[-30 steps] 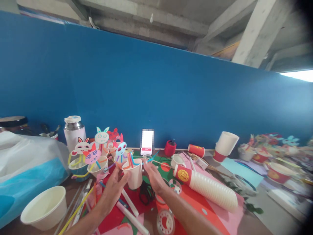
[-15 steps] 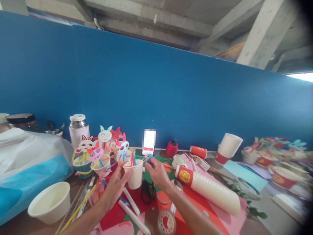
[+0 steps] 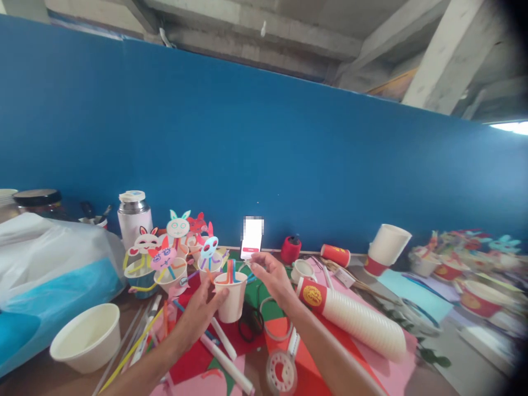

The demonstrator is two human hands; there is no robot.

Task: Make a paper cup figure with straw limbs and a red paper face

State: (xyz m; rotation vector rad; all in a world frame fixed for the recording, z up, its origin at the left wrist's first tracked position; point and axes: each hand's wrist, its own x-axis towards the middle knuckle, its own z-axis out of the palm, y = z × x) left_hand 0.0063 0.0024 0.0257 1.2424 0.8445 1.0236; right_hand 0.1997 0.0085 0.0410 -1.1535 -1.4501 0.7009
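Note:
My left hand (image 3: 202, 308) grips a white paper cup (image 3: 231, 306) by its left side. Orange and blue pipe cleaners (image 3: 231, 272) stand inside the cup and bend over its rim. Just right of the cup, my right hand (image 3: 272, 278) has its thumb and fingers pinched together; what they hold is too small to make out. A blue strip (image 3: 252, 278) shows below these fingertips, by the rim. Behind my left hand stand cups with paper animal faces, among them a pink face (image 3: 163, 258) and a light-blue face (image 3: 209, 248).
Black scissors (image 3: 250, 322), white pens (image 3: 226, 366) and a clear tape roll (image 3: 281, 372) lie in front. A stack of paper cups (image 3: 355, 319) rests at right. A white bowl (image 3: 86, 338) and plastic bag (image 3: 58, 275) are at left. A phone (image 3: 251, 242) stands against the blue wall.
The cup has shifted slightly right and the pipe cleaners now bend over its rim. My right hand has risen a little, and the blue strip no longer sticks up beyond it.

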